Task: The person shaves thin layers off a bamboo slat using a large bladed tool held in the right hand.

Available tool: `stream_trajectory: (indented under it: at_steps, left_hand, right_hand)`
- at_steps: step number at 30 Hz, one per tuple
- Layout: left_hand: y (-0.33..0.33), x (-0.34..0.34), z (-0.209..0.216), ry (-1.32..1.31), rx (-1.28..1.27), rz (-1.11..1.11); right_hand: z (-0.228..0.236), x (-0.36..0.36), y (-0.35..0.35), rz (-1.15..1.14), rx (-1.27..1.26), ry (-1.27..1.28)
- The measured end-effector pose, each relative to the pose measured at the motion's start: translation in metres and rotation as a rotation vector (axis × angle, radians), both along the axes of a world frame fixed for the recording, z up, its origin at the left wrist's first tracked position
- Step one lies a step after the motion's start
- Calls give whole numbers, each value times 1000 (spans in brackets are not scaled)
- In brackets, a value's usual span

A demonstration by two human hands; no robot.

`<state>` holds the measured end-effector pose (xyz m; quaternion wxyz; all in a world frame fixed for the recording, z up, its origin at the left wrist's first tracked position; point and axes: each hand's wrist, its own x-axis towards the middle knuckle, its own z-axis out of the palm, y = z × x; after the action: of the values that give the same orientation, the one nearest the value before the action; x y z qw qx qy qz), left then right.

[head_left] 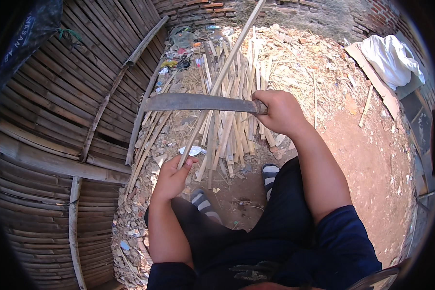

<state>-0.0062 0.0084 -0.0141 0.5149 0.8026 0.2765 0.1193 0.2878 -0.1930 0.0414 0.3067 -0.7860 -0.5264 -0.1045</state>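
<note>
My right hand (280, 110) is closed round the short handle of a machete (198, 102). Its broad, dark blade points left, lying across a long bamboo strip (230, 57). Whether the blade touches the strip, I cannot tell. Low on that strip, my left hand (171, 178) grips it near its bottom end, with thumb and fingers wrapped round. From there the strip slants up and to the right, past the top of the picture. Beneath the blade, a loose pile of split bamboo strips (227, 133) lies on the ground in front of my feet.
A bamboo slat wall (38, 159) rises close on the left. A brick wall (208, 13) closes off the back. Wood chips and litter cover much of the ground. At the right lie a white cloth (389, 60) and a flat cardboard piece (372, 79).
</note>
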Motion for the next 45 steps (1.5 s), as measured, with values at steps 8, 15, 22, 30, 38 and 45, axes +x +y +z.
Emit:
stream_trajectory:
  at_steps: [8,15,22,30,38,45]
  left_hand:
    - [0,-2,8,31,178,26]
    - [-3,5,10,71,280,14]
    - [-6,-1,9,80,249,-2]
    - [-2,3,17,141,195,21]
    - [-1,1,11,87,241,11]
    - [6,-3,17,144,306,89]
  right_hand:
    - [8,30,6,-245,101,222]
    - [10,15,0,-184,-67,248]
    - [2,-4,8,74,-238,-4]
    - [0,44,-10,-324,22,438]
    - [5,1,4,163,-310,21]
    - [3,47,-15,-309,2,390]
